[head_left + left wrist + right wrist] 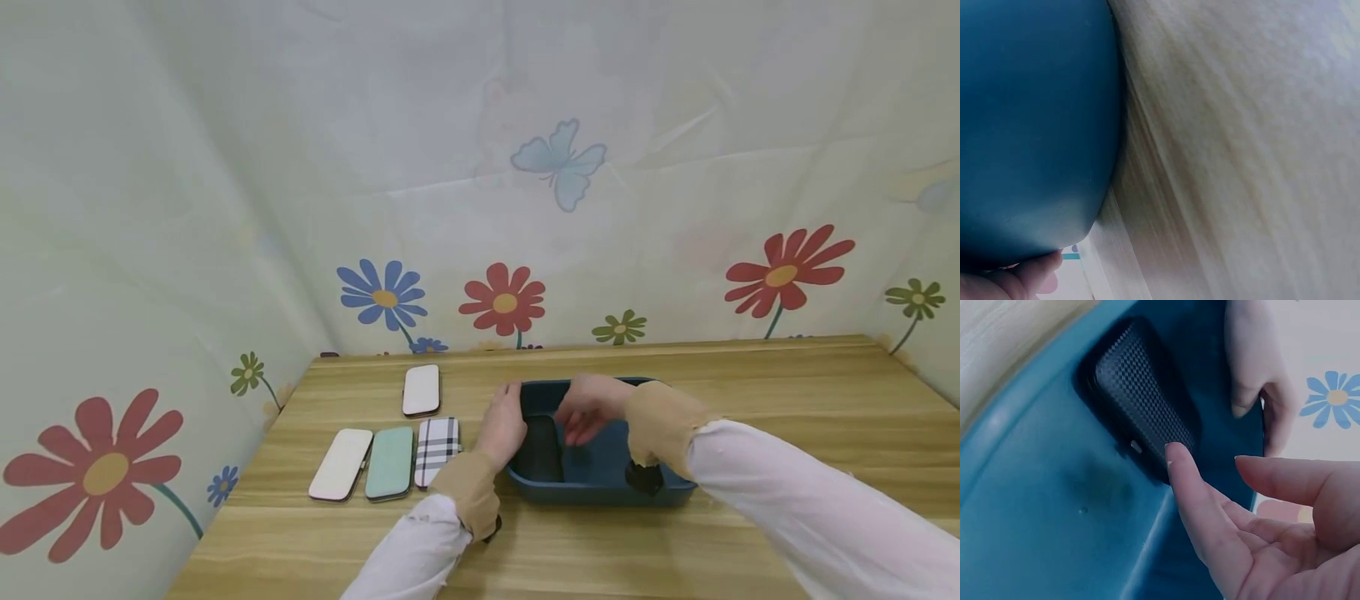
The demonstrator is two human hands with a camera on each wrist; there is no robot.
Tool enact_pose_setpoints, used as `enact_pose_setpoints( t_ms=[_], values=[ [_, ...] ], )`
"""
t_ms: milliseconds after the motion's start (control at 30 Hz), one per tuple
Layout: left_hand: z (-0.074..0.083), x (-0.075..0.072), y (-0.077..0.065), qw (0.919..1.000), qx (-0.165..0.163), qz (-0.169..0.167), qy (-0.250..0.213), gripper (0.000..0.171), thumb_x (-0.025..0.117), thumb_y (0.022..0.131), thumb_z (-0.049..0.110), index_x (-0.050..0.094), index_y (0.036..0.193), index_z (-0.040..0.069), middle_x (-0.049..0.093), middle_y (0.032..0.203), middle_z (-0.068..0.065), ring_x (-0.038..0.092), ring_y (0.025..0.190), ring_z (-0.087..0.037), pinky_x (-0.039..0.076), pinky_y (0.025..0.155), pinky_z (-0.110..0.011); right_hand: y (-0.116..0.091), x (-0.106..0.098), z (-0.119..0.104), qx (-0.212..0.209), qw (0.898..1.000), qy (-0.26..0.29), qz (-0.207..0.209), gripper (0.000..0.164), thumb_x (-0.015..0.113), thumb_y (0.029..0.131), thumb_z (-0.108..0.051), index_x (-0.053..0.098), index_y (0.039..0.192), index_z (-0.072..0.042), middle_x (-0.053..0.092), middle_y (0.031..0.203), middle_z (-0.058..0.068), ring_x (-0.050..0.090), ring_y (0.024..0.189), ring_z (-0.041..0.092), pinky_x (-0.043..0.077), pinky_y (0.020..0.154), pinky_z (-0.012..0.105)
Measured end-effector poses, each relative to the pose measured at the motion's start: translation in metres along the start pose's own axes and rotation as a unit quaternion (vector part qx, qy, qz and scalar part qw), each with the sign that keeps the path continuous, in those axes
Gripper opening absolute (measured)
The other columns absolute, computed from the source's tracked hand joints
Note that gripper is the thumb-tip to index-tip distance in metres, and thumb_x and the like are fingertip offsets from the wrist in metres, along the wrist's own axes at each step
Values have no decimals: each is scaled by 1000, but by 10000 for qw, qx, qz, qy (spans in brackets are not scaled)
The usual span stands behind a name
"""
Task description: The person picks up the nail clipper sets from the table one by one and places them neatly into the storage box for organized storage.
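A blue plastic tub stands on the wooden table, and its outer wall fills much of the left wrist view. My left hand grips the tub's left rim, thumb inside and fingers outside. Inside the tub, at its left end, lies a black case with a woven texture and a small metal clasp. My right hand is over the tub with thumb and fingers spread apart and nothing between them. Its index fingertip overlaps the clasp-side corner of the black case in the right wrist view.
Left of the tub lie a cream case, a mint green case and a plaid case in a row. A smaller white case is behind them. A flowered curtain hangs along the table's back edge.
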State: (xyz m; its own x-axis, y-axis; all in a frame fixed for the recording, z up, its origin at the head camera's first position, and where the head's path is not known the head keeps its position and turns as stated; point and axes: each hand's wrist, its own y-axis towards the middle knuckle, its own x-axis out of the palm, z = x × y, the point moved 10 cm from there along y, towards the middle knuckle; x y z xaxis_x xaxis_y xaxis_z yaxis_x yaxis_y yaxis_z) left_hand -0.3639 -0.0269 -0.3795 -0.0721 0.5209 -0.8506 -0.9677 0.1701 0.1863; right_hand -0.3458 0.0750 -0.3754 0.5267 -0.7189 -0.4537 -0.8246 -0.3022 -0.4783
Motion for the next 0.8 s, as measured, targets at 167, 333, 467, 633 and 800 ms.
enact_pose_setpoints(
  t_ms=[167,333,467,633,800],
  values=[
    [0,-1,0,10000,45,54,11,54,58,77,-12,42,128,-5,45,123,-22,47,109,-31,39,91,-38,-3,-5,-1,-76,9999,-106,11,25,54,88,-5,57,105,13,63,78,18,63,69,25,52,65,34],
    [0,-1,-1,10000,22,51,-2,53,58,78,-11,42,129,-5,45,123,-21,48,109,-30,39,91,-38,-9,-13,-2,-117,9993,-341,123,23,56,88,-8,61,101,10,64,76,15,63,67,23,52,65,33],
    [-1,1,0,10000,0,41,-27,53,56,78,-12,42,129,-5,44,124,-22,47,110,-30,39,91,-38,-11,-19,-2,-158,9990,-364,206,18,57,88,-9,62,93,8,64,75,15,63,66,23,52,65,34],
    [0,0,0,10000,11,58,-31,53,56,79,-12,41,129,-5,44,124,-21,47,110,-30,39,91,-38,-12,-22,-1,-189,9992,-287,212,13,57,87,-8,61,84,5,64,72,15,62,62,20,52,64,34],
    [0,-1,0,9999,18,99,-9,53,57,78,-12,42,128,-4,45,123,-21,48,109,-30,39,90,-38,-13,-25,2,-213,9992,-268,209,13,57,87,-7,60,81,4,63,70,14,61,59,18,52,63,33]
  ],
)
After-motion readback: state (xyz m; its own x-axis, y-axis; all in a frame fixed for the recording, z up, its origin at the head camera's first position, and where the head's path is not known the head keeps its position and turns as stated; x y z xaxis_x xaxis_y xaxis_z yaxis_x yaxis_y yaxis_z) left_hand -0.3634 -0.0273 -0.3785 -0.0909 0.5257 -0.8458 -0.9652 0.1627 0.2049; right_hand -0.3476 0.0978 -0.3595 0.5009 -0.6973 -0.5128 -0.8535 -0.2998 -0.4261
